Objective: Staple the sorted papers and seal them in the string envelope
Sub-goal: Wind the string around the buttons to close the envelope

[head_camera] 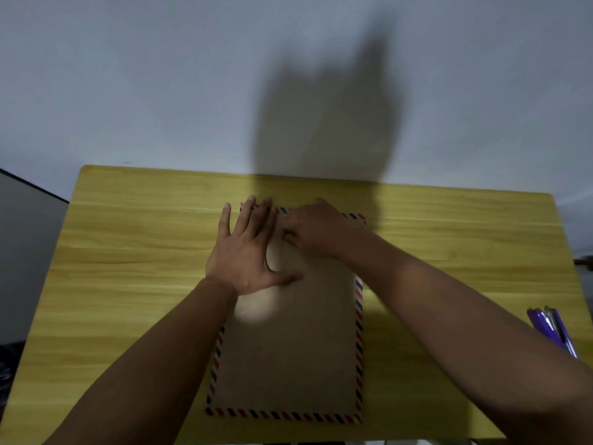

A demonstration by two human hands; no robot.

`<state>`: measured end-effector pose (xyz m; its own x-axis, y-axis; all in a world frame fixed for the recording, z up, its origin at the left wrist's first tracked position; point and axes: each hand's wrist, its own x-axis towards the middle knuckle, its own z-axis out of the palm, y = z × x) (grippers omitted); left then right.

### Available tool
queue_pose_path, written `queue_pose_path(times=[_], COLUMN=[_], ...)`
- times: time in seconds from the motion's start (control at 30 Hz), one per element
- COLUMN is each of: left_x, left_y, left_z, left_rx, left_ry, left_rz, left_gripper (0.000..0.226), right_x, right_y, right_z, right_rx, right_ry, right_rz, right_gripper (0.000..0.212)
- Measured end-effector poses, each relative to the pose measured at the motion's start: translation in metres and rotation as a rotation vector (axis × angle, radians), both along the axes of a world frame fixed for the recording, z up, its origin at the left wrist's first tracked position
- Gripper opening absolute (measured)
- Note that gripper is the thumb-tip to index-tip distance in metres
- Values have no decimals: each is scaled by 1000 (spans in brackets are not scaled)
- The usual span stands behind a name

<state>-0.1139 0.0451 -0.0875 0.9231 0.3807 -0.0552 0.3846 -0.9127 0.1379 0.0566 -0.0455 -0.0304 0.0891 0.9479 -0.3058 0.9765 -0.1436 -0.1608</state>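
While hands point(279, 242) cover envelope point(288, 358), purple stapler point(552, 332) lies well apart.

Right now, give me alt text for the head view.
Two hands work at the far end of a brown striped-edge envelope on a yellow table: left hand pressing flat, right hand curled at the flap. A purple stapler lies right.

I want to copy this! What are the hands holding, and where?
The left hand presses flat on the envelope near its top. The right hand pinches something there; blur hides it.
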Motion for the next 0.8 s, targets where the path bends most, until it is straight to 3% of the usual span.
queue_pose_path(times=[0.17,0.37,0.8], left_x=[0,0,0], left_y=[0,0,0], left_z=[0,4,3], left_rx=[-6,-11,0], left_ry=[-5,-10,-2], left_rz=[5,2,-1], left_gripper=[136,136,137], right_x=[24,41,48], right_y=[20,23,-33], right_z=[13,19,0], right_rx=[-83,-67,105], right_ry=[99,205,100], right_rz=[25,-126,-162], right_gripper=[20,21,26])
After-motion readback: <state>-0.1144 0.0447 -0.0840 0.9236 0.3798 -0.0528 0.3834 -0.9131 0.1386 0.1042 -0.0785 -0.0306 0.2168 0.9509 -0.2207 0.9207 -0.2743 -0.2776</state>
